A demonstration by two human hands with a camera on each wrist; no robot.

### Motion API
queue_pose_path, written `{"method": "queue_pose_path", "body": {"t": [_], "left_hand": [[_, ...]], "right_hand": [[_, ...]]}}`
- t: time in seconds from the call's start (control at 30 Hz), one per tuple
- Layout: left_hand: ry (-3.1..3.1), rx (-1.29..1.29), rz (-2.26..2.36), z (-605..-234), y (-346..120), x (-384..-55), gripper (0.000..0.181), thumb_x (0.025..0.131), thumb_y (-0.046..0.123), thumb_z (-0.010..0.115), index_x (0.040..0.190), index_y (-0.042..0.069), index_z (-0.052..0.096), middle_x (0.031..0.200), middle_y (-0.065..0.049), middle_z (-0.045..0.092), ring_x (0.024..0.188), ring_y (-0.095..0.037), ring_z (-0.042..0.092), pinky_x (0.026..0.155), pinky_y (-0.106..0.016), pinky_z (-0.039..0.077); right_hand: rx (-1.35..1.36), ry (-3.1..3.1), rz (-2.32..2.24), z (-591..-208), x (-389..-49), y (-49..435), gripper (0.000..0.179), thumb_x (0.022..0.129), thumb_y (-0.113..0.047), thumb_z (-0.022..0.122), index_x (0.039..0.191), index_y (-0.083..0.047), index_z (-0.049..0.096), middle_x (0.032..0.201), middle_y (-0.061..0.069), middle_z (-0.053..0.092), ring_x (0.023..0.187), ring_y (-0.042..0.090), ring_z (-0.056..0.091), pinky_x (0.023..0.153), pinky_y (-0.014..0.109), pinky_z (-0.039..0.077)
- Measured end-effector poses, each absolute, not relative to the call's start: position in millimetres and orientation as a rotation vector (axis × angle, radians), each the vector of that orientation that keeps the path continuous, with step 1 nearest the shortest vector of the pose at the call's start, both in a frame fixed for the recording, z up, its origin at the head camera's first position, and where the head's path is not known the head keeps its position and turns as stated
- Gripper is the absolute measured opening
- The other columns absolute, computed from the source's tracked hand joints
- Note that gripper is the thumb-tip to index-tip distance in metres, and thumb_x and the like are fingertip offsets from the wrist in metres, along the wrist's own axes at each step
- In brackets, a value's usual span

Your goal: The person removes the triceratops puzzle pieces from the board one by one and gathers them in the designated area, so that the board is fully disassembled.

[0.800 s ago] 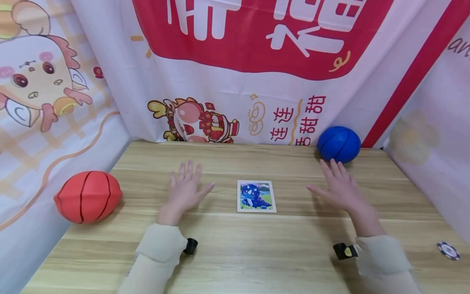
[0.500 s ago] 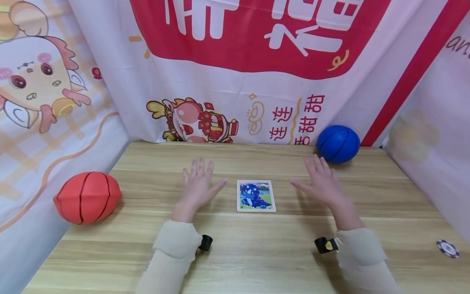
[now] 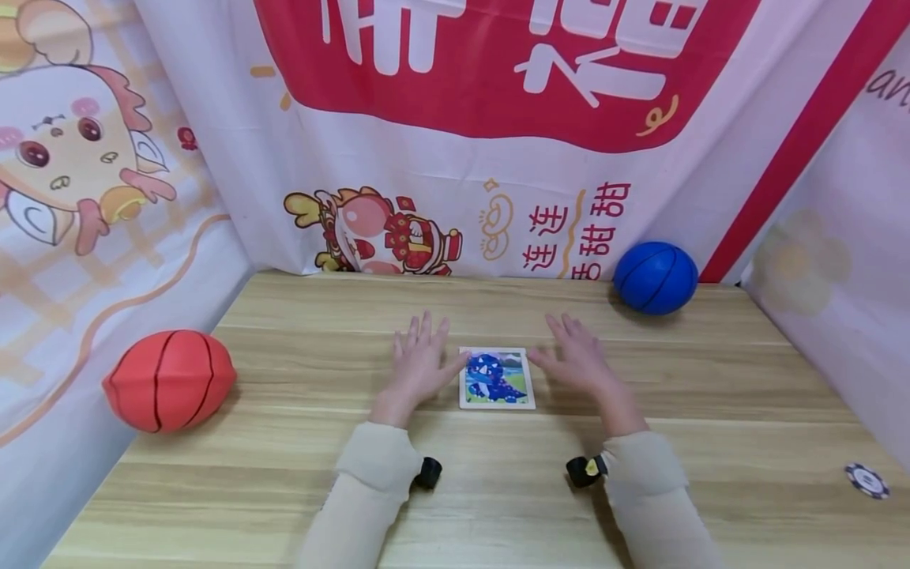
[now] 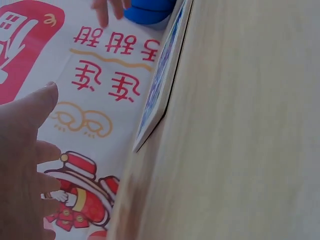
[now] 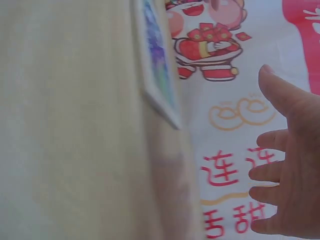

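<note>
- Both hands have come inward since the earlier frames: the left hand (image 3: 419,363) and the right hand (image 3: 579,362) now stand on either side of the square, white-bordered picture card (image 3: 498,386), which lies where it lay before.
- Head view: the card, printed with a blue cartoon dinosaur, lies flat and face up on the pale wood-grain tabletop (image 3: 498,506), between the hands. Left fingers are spread and point toward the back, the thumb slanting across so that its tip overlaps the card's left edge as seen from above. Right fingers are likewise extended, the thumb tip by the card's upper right corner. Cream sleeves (image 3: 377,474) cover both forearms, with a small black device (image 3: 428,472) at each wrist.
- Farther out in the head view, a red ball with black seams (image 3: 171,381) sits at the left, a blue ball with black seams (image 3: 656,278) at the back right by the white printed cloth (image 3: 341,134), and a round black-and-white chip (image 3: 867,480) near the right edge.
- Left wrist view: the left hand, thumb raised and fingers loose, appears apart from the card, seen nearly edge-on; right fingertips show at the top.
- Right wrist view: the right hand has its thumb up and fingers parted, likewise apart from the card.
</note>
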State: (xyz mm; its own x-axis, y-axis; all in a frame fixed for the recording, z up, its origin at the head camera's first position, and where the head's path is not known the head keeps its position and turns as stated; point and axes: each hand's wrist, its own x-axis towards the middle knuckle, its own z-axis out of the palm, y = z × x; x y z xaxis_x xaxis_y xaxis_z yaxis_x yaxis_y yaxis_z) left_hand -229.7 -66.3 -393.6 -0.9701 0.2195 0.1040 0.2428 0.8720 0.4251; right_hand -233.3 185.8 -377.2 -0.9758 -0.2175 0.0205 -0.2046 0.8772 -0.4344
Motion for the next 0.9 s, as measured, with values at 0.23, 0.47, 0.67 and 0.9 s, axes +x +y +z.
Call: {"method": "queue_pose_path", "body": {"t": [0.23,0.47,0.67,0.9], "left_hand": [[-2.963,-0.529,-0.821,-406.9,-55.5,-231.5,0.07,0.083,0.057,0.039,0.136,0.014,0.027,0.142,-0.012,0.007,0.128,-0.028,0.001,0.098,-0.051,0.001],[-3.005,-0.656,-0.754,-424.9,-48.0,-232.1,0.071,0.082,0.061,0.034,0.135,0.014,0.03,0.142,-0.015,0.01,0.128,-0.03,0.006,0.099,-0.048,0.006],[-3.0,-0.739,-0.668,-433.8,-42.1,-228.8,0.07,0.081,0.061,0.034,0.136,0.017,0.03,0.142,-0.015,0.009,0.128,-0.03,0.004,0.099,-0.048,0.008],[-3.025,-0.809,-0.537,-440.6,-38.6,-225.7,0.072,0.079,0.065,0.033,0.136,0.022,0.027,0.142,-0.013,0.008,0.128,-0.029,0.001,0.098,-0.05,0.002]], "right_hand": [[-0.418,2.942,-0.853,-403.7,-238.7,174.9,0.067,0.084,-0.042,0.049,0.135,-0.005,0.027,0.136,0.023,0.022,0.124,0.037,0.016,0.095,0.055,0.013],[-0.532,2.947,-1.003,-423.7,-240.4,169.9,0.052,0.083,-0.026,0.057,0.125,0.001,0.042,0.129,0.025,0.034,0.118,0.039,0.028,0.095,0.05,0.02],[-0.52,3.032,-0.96,-433.8,-239.9,167.9,0.041,0.08,-0.023,0.06,0.116,-0.003,0.053,0.127,0.024,0.037,0.115,0.04,0.033,0.093,0.054,0.019],[-0.511,3.065,-0.952,-438.6,-240.1,167.1,0.04,0.079,-0.023,0.062,0.114,-0.006,0.054,0.128,0.022,0.037,0.116,0.038,0.032,0.094,0.055,0.016]]}}
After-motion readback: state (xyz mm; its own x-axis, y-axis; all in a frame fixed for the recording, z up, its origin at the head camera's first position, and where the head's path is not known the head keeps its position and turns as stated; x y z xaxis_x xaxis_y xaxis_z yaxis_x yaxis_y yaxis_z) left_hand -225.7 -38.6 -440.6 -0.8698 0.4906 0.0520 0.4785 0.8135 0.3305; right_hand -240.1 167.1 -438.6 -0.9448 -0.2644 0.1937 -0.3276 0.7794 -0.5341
